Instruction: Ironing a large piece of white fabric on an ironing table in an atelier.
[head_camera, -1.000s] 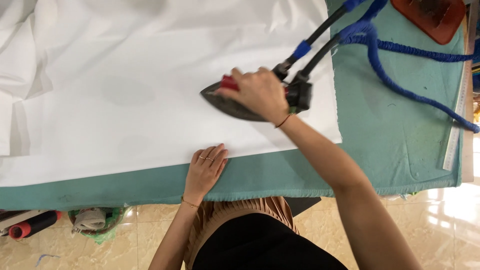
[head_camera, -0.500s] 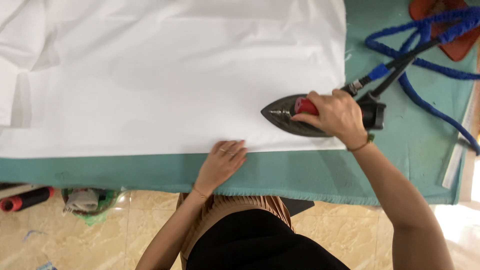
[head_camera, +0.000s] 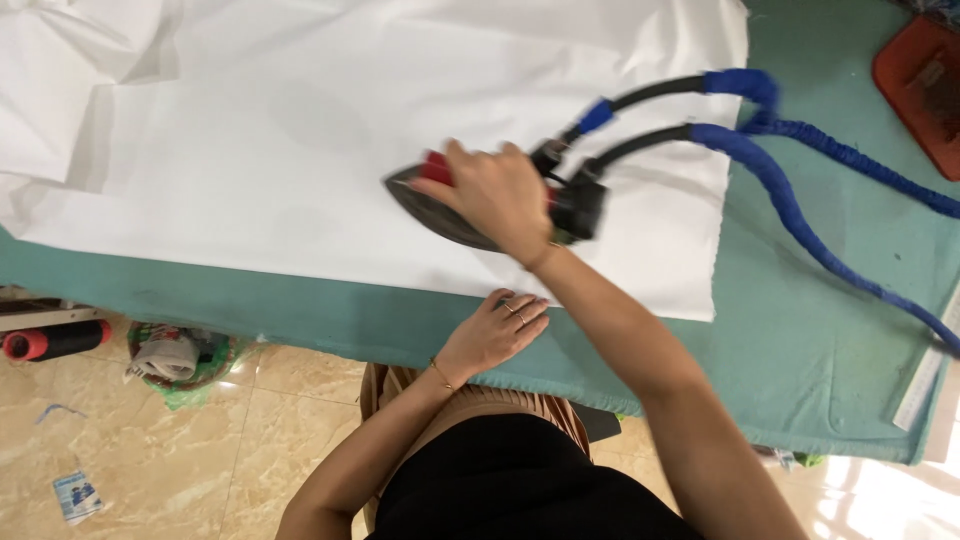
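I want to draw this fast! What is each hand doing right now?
Left hand: open, lying flat at the near edge of the white cloth.
Right hand: closed around the handle of the iron.

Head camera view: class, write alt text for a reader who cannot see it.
The right hand grips a dark iron with a red handle on white cloth spread over a green table. The left hand lies flat at the cloth's near edge. Blue-wrapped hoses trail right from the iron.
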